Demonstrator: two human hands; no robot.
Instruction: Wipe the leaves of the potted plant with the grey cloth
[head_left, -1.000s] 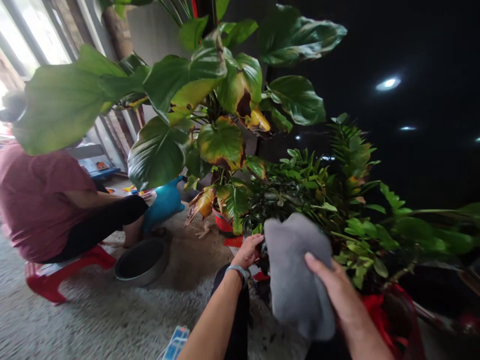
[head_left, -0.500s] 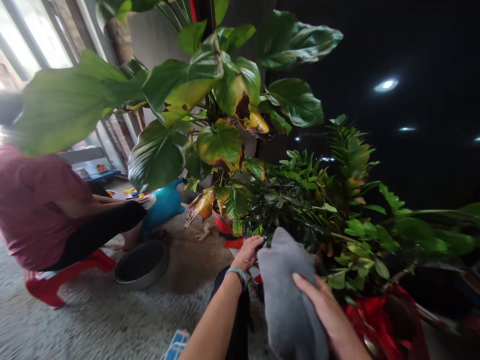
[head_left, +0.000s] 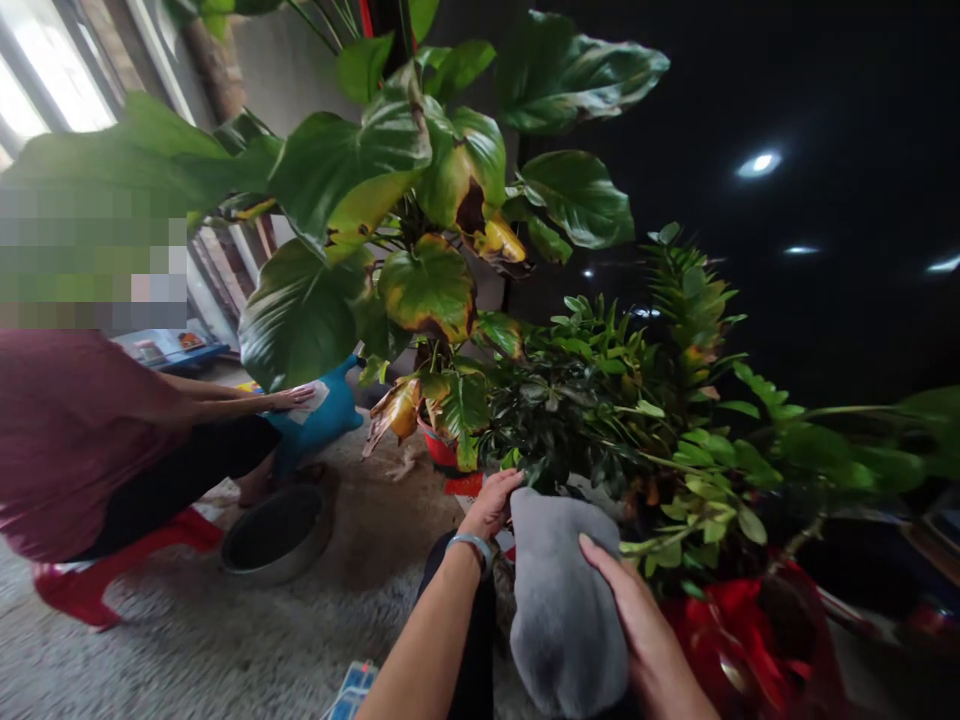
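Observation:
A soft grey plush piece (head_left: 562,610), rounded and stuffed-looking, is held up in front of me above my lap. My right hand (head_left: 626,595) grips its right side, thumb lying over the near face and the other fingers hidden behind. My left hand (head_left: 491,508), with a pale bangle at the wrist, is closed at its upper left edge. What those left fingers pinch is partly hidden by the plush. Just beyond it are the dark green leaves of a bushy potted plant (head_left: 559,400).
A large-leaved plant (head_left: 427,285) with yellow-brown patches stands ahead. On the left a person sits on a red stool (head_left: 150,550), a hand on a blue object (head_left: 326,410). A grey basin (head_left: 274,540) is on the floor. Red bag-like material (head_left: 750,640) is at right.
The grey plush piece has tipped and bunched up, its pointed upper corners now rounded out of sight. The seated person's hand has moved onto the blue object. My view has shifted slightly.

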